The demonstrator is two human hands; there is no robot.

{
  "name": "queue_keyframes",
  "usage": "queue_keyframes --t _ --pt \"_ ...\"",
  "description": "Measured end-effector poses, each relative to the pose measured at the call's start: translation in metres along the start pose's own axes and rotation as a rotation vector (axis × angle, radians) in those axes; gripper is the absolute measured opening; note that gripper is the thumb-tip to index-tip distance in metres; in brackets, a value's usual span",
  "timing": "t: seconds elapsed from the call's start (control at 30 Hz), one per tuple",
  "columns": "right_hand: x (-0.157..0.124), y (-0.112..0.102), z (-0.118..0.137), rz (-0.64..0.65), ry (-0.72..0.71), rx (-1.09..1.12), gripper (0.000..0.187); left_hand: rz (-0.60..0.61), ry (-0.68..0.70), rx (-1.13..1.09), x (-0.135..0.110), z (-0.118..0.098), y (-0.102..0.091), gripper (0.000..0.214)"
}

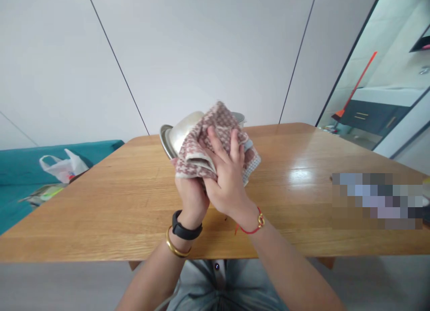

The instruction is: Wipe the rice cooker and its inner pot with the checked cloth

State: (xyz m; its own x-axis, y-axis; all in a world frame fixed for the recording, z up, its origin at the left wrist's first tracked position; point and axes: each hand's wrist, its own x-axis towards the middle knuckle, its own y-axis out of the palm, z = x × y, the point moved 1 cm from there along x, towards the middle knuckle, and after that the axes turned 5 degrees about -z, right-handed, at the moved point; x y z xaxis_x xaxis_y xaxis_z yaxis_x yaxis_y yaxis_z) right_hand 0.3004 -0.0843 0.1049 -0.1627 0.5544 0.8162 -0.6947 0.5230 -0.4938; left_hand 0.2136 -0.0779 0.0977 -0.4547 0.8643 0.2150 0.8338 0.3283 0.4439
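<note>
A brown-and-cream checked towel (218, 118) is bunched up between my hands above the table. My right hand (228, 181) lies on top of it, fingers partly spread and pressing into the folds. Under the near edge of the cloth is my left hand (192, 197), closed around its lower part, with the fingers hidden. Behind the towel, a shiny metal bowl (183, 134) leans on its side, its rim toward the left. Whether my left fingers also touch the bowl, I cannot tell. A grey round rim (239, 117) shows just past the towel's right side, mostly covered.
The wooden table (134, 203) meets a pale panelled wall (201, 47). A blurred-out object (376, 201) lies on its right end. On the left, a teal couch (13, 168) bears a white plastic bag (65, 167). An orange broom (358, 85) stands beyond the doorway.
</note>
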Motion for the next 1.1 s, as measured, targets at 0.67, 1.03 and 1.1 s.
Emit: queue_keyframes --t 0.67,1.03,1.1 --pt "-0.002 0.038 -0.086 -0.436 0.828 1.348 0.043 0.017 0.078 -0.317 0.016 -0.017 -0.052 0.047" --pt "0.033 -0.024 -0.063 -0.003 0.061 0.620 0.044 -0.008 -0.127 -0.351 0.022 -0.016 -0.067 0.044" --pt "0.012 -0.032 -0.038 0.088 -0.034 0.412 0.058 0.021 -0.135 -0.368 0.021 -0.012 -0.061 0.047"
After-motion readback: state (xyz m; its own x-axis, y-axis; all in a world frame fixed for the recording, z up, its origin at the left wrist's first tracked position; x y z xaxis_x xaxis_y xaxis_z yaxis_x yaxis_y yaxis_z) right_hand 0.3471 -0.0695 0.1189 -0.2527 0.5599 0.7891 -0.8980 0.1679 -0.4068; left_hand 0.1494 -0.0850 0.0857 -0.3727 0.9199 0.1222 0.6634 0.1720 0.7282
